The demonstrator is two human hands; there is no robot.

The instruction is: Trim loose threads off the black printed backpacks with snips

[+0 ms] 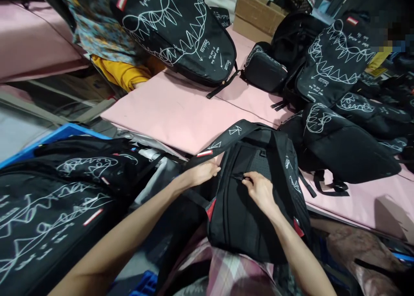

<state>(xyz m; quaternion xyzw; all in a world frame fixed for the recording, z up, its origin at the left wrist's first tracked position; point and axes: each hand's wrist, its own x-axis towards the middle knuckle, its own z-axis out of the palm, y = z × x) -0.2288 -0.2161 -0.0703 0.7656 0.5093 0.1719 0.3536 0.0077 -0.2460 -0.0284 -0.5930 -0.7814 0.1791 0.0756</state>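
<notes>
A black backpack (246, 210) with white scribble print lies back-side up on my lap at the edge of the pink table (181, 110). My left hand (202, 173) grips its left edge, fingers curled on the fabric beside a shoulder strap (226, 141). My right hand (260, 190) pinches a small part, seemingly a zipper pull, at the middle of the backpack's back panel. Both forearms reach in from below.
More black printed backpacks are piled at the right (336, 67) and on the left over a blue crate (61, 134). Another person in a patterned top holds one backpack (181, 29) at the table's far side. A cardboard box (255, 14) stands at the back.
</notes>
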